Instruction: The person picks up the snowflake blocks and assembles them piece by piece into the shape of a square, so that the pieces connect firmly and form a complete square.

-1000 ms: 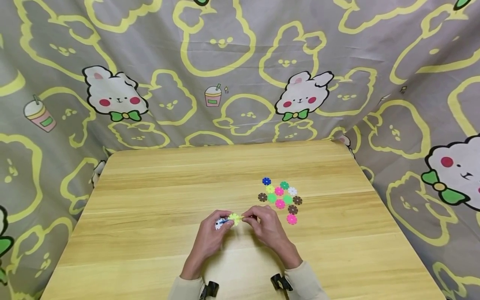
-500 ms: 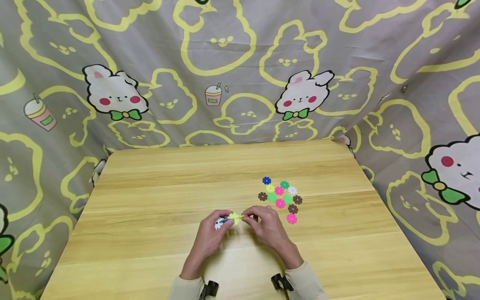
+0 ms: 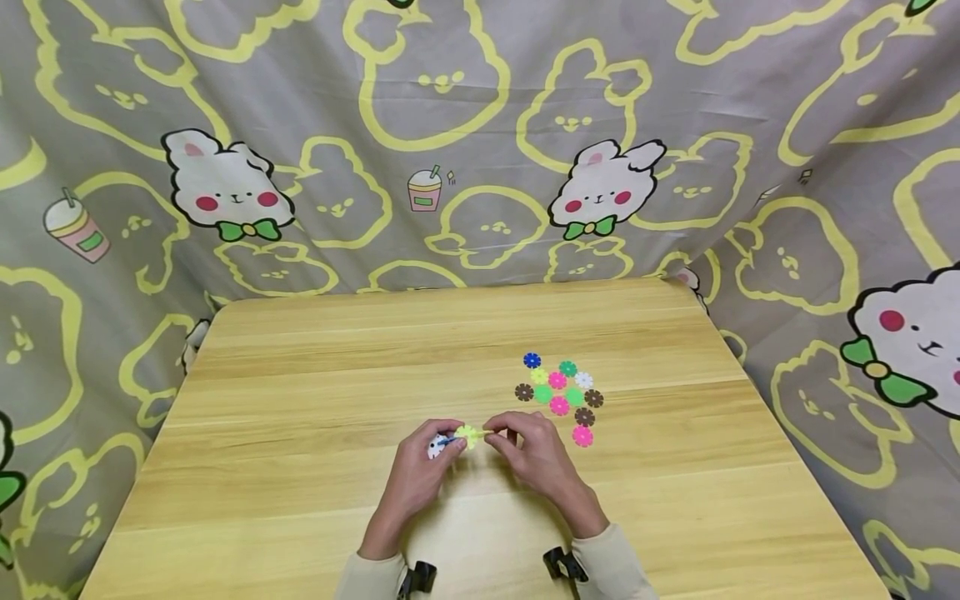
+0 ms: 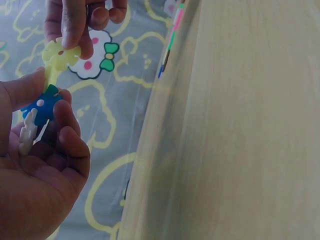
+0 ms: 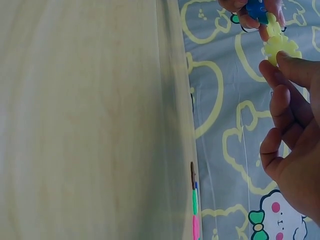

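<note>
Several interlocking snowflake discs are joined in a small chain between my hands, above the table. My left hand [image 3: 422, 462] grips the chain near a blue disc [image 4: 42, 109] and a white disc [image 4: 28, 132], with a bit of green [image 4: 52, 90] beside the blue. A yellow disc [image 3: 467, 437] faces up at the left fingertips in the head view. My right hand [image 3: 534, 450] pinches a second yellow disc [image 5: 281, 46] by its edge, between thumb and index finger. The two yellow discs meet at right angles. The left fingers hide part of the chain.
Loose snowflake discs lie in a flat group right of centre on the wooden table [image 3: 315, 400], among them a blue disc [image 3: 532, 360], a brown disc [image 3: 524, 392] and a pink disc [image 3: 582, 437]. A printed curtain [image 3: 480, 108] hangs around the table.
</note>
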`<state>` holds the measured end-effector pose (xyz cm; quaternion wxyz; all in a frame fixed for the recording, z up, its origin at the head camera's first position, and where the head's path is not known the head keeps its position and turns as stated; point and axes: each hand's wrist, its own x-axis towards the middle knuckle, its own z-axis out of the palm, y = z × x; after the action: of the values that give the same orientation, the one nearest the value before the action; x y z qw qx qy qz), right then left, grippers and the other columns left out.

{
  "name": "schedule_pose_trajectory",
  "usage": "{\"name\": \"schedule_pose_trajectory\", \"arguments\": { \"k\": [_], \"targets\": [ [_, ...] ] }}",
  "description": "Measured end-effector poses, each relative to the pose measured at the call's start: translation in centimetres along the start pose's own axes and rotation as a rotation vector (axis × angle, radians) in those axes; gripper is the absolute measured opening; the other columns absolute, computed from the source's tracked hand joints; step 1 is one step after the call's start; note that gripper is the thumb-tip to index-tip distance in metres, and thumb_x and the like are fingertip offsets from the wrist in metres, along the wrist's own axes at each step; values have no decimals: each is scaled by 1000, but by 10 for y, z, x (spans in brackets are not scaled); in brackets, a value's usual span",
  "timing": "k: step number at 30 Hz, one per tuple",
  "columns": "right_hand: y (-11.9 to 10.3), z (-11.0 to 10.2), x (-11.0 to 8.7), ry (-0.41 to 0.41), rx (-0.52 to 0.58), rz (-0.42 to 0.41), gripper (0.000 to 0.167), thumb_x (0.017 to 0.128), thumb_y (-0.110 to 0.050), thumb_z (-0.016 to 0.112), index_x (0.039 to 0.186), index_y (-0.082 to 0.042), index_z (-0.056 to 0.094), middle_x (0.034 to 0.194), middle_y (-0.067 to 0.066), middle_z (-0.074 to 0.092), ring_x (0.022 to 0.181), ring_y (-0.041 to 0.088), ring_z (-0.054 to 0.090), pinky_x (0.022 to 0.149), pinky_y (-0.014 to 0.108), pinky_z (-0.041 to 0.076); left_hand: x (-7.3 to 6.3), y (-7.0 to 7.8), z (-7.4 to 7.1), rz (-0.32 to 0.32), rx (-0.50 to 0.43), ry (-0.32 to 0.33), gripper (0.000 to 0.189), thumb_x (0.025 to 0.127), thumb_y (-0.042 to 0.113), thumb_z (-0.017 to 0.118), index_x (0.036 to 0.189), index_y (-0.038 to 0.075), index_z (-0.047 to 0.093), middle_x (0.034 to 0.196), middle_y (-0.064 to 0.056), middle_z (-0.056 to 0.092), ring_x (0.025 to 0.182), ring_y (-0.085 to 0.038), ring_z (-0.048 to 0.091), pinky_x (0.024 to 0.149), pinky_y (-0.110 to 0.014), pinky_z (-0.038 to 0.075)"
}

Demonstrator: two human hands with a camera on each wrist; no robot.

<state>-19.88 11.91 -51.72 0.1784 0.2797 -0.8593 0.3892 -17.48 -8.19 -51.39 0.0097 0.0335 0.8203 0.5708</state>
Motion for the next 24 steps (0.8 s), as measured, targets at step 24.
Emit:
{"name": "schedule_pose_trajectory", "arguments": {
  "k": [24],
  "targets": [
    [4,-9,-7,-78,29,204,16,86,-9,72,101,-13,71,89,-6,71,66,1,53,60,17,47,1,-1,-4,-17,-15,17,20,88,24,71,108,22,69,104,4,68,89,-11,60,76,-21,49]
  ]
}}
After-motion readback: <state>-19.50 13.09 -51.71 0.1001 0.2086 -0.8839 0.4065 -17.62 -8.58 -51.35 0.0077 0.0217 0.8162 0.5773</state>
